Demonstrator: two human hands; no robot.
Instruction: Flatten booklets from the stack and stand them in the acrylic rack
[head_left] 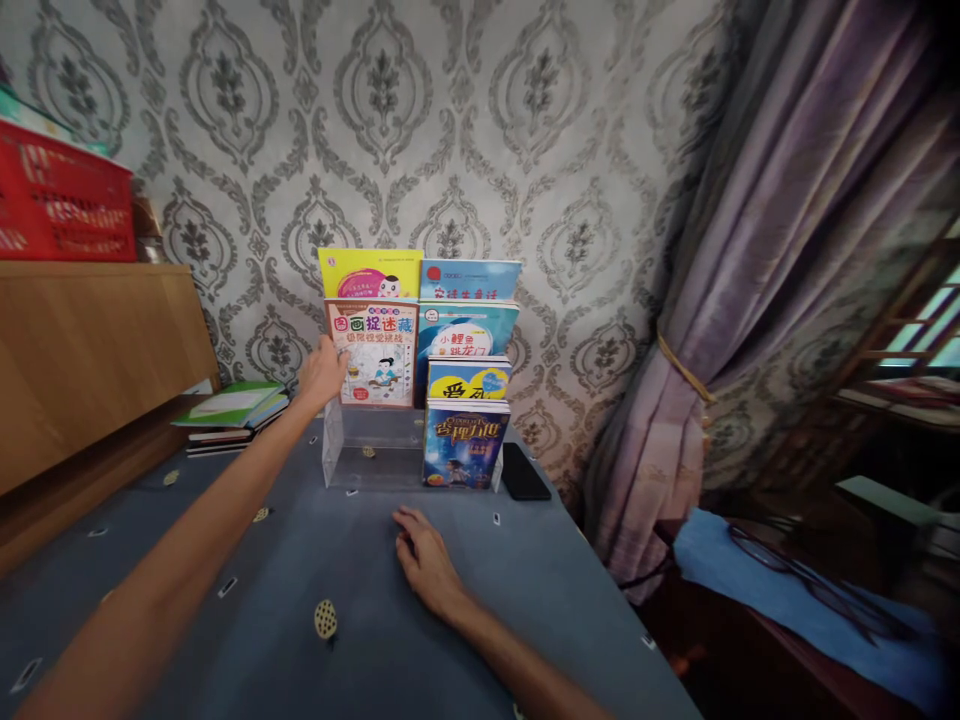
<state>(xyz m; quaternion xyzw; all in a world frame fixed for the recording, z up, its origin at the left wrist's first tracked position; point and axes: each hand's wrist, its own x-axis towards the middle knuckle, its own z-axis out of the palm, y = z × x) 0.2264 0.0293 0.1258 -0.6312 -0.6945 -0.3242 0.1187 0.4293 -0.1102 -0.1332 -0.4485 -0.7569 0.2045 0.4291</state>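
Observation:
My left hand (322, 374) grips the left edge of a picture book (379, 375) with a cartoon figure on its pale cover. That book stands upright in a clear acrylic stepped rack (375, 465), in front of a yellow book (371, 272). My right hand (427, 560) rests on the table before the rack, fingers loosely apart and holding nothing. Down the rack's right column stand a light blue book (470, 280), a teal book (466, 328), a blue and yellow book (469, 380) and a dark blue book (463, 448) at the front.
A black phone (525, 472) lies right of the rack on the blue tablecloth (277, 640). At left, a stack of books (236, 408) lies beside a wooden cabinet (97, 350) bearing a red basket (67, 200). A purple curtain (750, 270) hangs at right, above glasses (810, 580) on blue cloth.

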